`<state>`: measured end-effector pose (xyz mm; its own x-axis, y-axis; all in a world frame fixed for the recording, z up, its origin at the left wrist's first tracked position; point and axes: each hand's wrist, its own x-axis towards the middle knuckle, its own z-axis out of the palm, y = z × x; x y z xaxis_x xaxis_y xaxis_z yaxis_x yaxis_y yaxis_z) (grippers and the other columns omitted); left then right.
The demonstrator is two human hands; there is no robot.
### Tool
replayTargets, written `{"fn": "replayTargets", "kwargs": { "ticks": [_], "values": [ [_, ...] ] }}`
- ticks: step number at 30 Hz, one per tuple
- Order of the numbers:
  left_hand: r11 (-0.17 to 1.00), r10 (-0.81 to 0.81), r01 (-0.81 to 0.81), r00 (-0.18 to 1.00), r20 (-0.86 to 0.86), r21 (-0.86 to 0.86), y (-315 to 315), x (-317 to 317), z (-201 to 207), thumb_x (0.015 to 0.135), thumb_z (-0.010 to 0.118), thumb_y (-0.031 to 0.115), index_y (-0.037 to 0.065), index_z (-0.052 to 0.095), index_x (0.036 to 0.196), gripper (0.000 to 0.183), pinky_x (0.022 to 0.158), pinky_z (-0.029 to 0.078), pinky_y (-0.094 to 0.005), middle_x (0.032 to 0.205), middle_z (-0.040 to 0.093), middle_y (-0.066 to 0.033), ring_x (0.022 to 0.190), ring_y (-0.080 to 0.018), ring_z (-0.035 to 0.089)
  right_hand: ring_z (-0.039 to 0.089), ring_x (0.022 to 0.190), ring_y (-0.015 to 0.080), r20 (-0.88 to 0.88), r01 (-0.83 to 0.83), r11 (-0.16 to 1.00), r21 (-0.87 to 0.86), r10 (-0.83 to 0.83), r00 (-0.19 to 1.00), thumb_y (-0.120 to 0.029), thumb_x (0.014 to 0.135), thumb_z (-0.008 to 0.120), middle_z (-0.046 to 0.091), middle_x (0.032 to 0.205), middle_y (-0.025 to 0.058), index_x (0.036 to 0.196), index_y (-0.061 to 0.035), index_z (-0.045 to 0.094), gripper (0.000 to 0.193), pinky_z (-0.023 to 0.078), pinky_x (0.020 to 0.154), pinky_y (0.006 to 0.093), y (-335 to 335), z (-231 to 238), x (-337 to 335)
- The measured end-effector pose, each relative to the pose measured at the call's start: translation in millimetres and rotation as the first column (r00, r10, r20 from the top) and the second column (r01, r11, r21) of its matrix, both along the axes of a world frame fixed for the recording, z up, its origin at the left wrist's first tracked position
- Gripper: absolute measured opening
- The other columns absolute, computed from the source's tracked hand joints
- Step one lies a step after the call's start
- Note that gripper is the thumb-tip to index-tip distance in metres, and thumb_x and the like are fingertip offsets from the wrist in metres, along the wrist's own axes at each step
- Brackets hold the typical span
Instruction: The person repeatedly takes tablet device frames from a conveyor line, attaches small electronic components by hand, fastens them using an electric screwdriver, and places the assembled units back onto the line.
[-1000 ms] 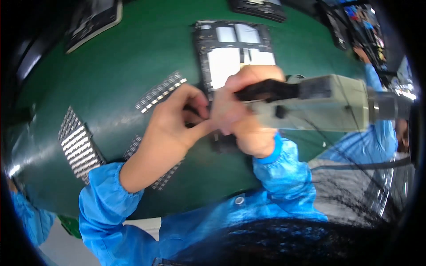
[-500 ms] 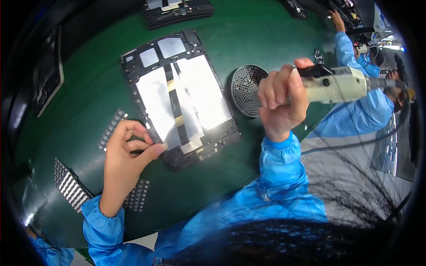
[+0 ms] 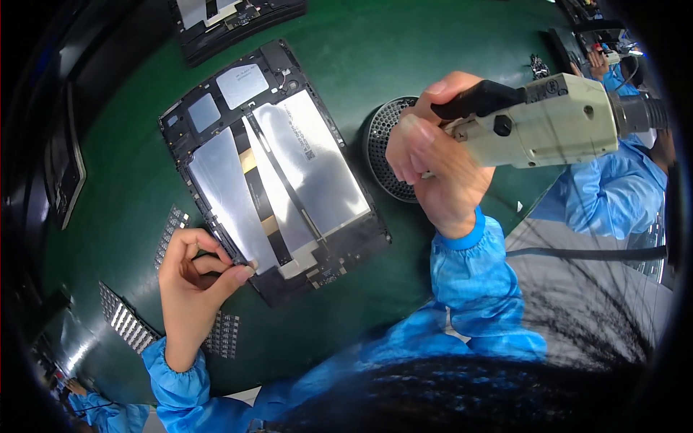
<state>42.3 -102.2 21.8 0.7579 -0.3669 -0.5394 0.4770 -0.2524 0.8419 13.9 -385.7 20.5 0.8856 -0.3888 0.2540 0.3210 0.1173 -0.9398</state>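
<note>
An opened tablet [image 3: 294, 184] with silvery battery panels and a black frame lies at an angle on the green table. My left hand [image 3: 198, 278] grips its lower left edge, the thumb against the index finger there. My right hand [image 3: 444, 159] is wrapped round a cream electric screwdriver [image 3: 556, 119] with a black lever, held nearly level with its cable end to the right. Its tip is hidden behind my fingers. Under that hand sits a round black dish [image 3: 377, 137] with a perforated surface, partly covered by the fingers.
Sheets of small parts [image 3: 128, 319] lie left of my left forearm, with more beside the hand and wrist. Another opened device [image 3: 238, 25] is at the far edge, and a dark panel [image 3: 68, 162] stands at left. A co-worker's blue sleeve [image 3: 613, 195] is at right.
The whole view has shifted, so the tablet appears further left and its glare is weaker. My right hand stays by the dish with the screwdriver; my left hand remains on the tablet's edge.
</note>
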Motion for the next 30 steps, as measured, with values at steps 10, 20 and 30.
{"fn": "replayTargets", "kwargs": {
  "ticks": [10, 20, 30],
  "values": [
    [1.0, 0.006, -0.007, 1.0, -0.023, -0.024, 1, 2, -5, 0.077, 0.07, -0.015, -0.001, 0.047, 0.102, 0.036, 0.079, 0.056, -0.0248, 0.093, 0.057, -0.0065, 0.087, -0.0169, 0.069, 0.042, 0.047, 0.0077, -0.046, 0.012, 1.0, 0.025, -0.01, 0.999, 0.002, 0.082, 0.063, 0.048, 0.067, 0.0018, 0.106, -0.0006, 0.051, 0.027, 0.033, 0.041, 0.0238, 3, -11, 3],
    [1.0, 0.011, -0.01, 1.0, 0.023, -0.019, 5, -2, -7, 0.077, 0.071, -0.014, 0.0, 0.048, 0.102, 0.037, 0.075, 0.055, -0.0228, 0.089, 0.058, -0.0053, 0.084, -0.014, 0.068, 0.039, 0.046, 0.0115, -0.067, 0.041, 0.999, -0.005, -0.041, 0.997, 0.003, 0.084, 0.058, 0.043, 0.065, 0.0047, 0.105, -0.0016, 0.044, 0.026, 0.032, 0.038, 0.0258, 11, -9, 3],
    [0.974, -0.165, 0.182, 0.978, 0.127, -0.135, 23, 4, -21, 0.078, 0.075, -0.003, 0.002, 0.049, 0.101, 0.034, 0.07, 0.054, -0.0235, 0.092, 0.056, -0.0058, 0.078, -0.011, 0.064, 0.038, 0.047, 0.0092, 0.148, -0.045, 0.99, 0.133, 0.025, 0.989, -0.012, 0.091, 0.057, 0.04, 0.064, -0.0011, 0.118, -0.0085, 0.05, 0.029, 0.032, 0.042, 0.0232, 15, -10, -15]
  ]
}}
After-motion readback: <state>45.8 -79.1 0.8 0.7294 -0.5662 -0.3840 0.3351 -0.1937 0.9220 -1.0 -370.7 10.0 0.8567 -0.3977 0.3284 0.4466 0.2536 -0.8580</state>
